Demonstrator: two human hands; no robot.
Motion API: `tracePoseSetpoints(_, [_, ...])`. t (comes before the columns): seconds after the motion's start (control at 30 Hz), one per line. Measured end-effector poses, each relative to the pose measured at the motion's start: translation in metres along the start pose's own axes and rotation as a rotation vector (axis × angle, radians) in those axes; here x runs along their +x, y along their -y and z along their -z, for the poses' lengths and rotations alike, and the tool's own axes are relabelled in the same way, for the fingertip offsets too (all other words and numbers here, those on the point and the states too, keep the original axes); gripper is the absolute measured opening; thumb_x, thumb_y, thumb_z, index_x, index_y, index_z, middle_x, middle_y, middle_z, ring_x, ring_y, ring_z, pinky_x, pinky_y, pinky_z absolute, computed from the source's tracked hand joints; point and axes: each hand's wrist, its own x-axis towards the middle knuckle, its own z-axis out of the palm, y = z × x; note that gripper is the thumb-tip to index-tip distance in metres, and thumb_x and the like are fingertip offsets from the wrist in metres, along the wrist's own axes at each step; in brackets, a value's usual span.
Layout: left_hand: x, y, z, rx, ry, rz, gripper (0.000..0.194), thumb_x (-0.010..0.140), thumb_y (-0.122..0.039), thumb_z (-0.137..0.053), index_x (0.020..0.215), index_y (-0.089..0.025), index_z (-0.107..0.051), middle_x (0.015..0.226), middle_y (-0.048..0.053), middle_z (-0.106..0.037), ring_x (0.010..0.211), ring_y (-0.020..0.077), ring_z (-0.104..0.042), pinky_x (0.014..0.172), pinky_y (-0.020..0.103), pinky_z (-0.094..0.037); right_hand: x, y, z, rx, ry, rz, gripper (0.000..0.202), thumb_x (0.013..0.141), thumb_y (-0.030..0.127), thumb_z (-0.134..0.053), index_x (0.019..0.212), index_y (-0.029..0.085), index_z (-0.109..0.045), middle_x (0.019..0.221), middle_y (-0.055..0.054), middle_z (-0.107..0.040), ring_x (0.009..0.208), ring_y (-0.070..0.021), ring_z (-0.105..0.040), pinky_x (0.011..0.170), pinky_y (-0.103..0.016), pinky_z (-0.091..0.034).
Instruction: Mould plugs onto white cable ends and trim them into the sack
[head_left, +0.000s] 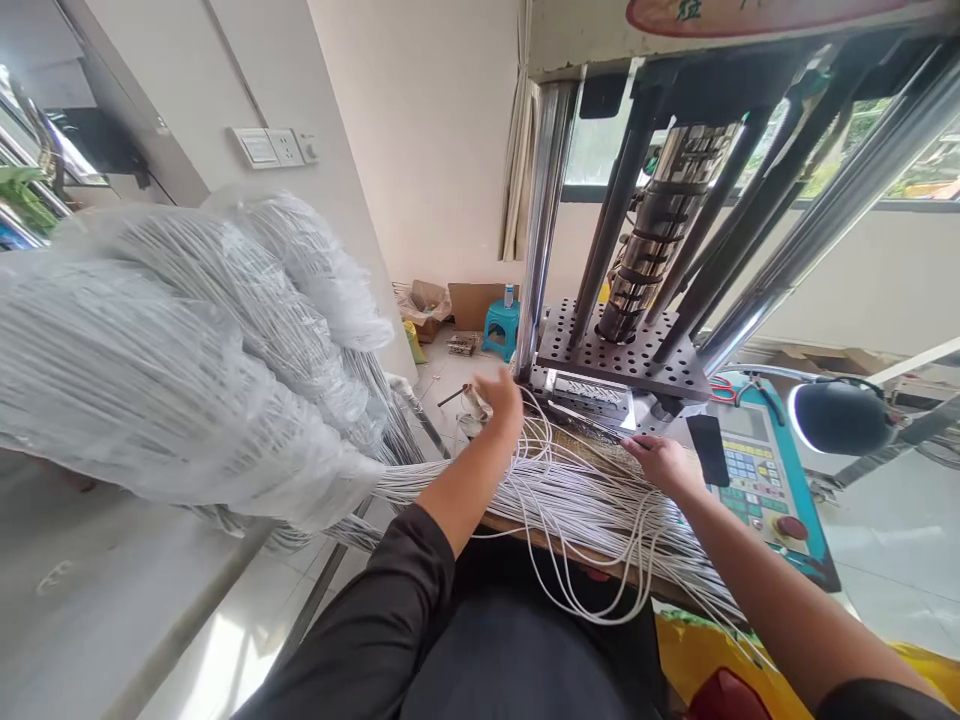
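The white cables (577, 505) lie in a thick, loose sheaf along the bench (491, 522), running from the plastic-wrapped bundles (172, 340) on the left to a fringe of ends on the right, with several slack loops drooping over the near edge. One cable alone should be light and springy, bending easily in a wide curve and flicking back if let go; the whole sheaf is probably heavy and quick to tangle, so a single cable is best taken near its free end, with the loops kept clear. Beyond the sheaf, just in front of the press (559, 345), a narrow metal strip (589, 425) slants toward the right hand (667, 465). It looks stiff, rather weighty for its width and perhaps slick, so a pinch at the near end would suit, with a second hold at the far end to keep it level. The right hand's fingers are drawn together at that near end, though whether they truly clamp it I cannot tell. The left hand (495, 395) is blurred, its fingers spread apart near the left side of the press, with nothing visible in them. The plastic wrap looks thin, soft and slippery, likely to tear if pulled hard.
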Motion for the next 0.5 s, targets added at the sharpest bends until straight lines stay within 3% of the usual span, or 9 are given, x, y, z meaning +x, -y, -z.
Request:
tracePoseSetpoints(0.07, [-0.019,-0.001,-0.021,0.075,0.111,-0.223,0.044,0.108,-0.043,-0.034,0.128,-0.019,-0.066,0.129,0.014,-0.066,0.129,0.0281,-0.058,0.11,0.047,-0.048,0.005,0.0,-0.002,-0.023,0.028,0.035,0.045,0.091,0.055,-0.057,0.105,0.021,-0.082,0.081,-0.007,-0.078,0.075,-0.0218,-0.071,0.067,-0.027,-0.05])
tracePoseSetpoints(0.17, [-0.035,0.002,-0.038,0.353,0.544,-0.623,0.049,0.101,-0.057,-0.045,0.108,-0.019,-0.075,0.118,0.014,-0.072,0.118,0.0318,-0.064,0.108,0.049,-0.047,0.014,0.004,-0.006,-0.092,0.068,0.115,0.043,0.091,0.051,-0.056,0.11,0.021,-0.08,0.087,-0.008,-0.079,0.078,-0.0226,-0.072,0.069,-0.029,-0.051])
tracePoseSetpoints(0.23, [-0.037,0.007,-0.036,0.56,0.683,-0.657,0.055,0.097,-0.063,-0.048,0.101,-0.017,-0.078,0.118,0.016,-0.072,0.114,0.0368,-0.065,0.105,0.054,-0.046,0.019,0.011,-0.011,-0.159,0.078,0.187,0.039,0.092,0.047,-0.056,0.11,0.021,-0.08,0.094,-0.01,-0.079,0.084,-0.0243,-0.072,0.073,-0.031,-0.051])
tracePoseSetpoints(0.37, [-0.028,0.022,-0.016,0.758,0.586,-0.558,0.057,0.097,-0.062,-0.047,0.093,-0.015,-0.08,0.108,0.02,-0.074,0.103,0.038,-0.069,0.101,0.055,-0.047,0.028,0.027,-0.03,-0.267,0.045,0.341,0.034,0.098,0.04,-0.05,0.1,0.022,-0.079,0.106,-0.011,-0.076,0.107,-0.0289,-0.066,0.09,-0.039,-0.046])
tracePoseSetpoints(0.5, [-0.019,0.034,-0.001,0.804,0.436,-0.497,0.045,0.102,-0.045,-0.048,0.09,-0.014,-0.079,0.093,0.019,-0.074,0.092,0.0342,-0.071,0.089,0.051,-0.053,0.04,0.043,-0.044,-0.299,0.007,0.398,0.032,0.097,0.033,-0.052,0.1,0.017,-0.079,0.111,-0.016,-0.071,0.111,-0.0317,-0.062,0.091,-0.042,-0.045])
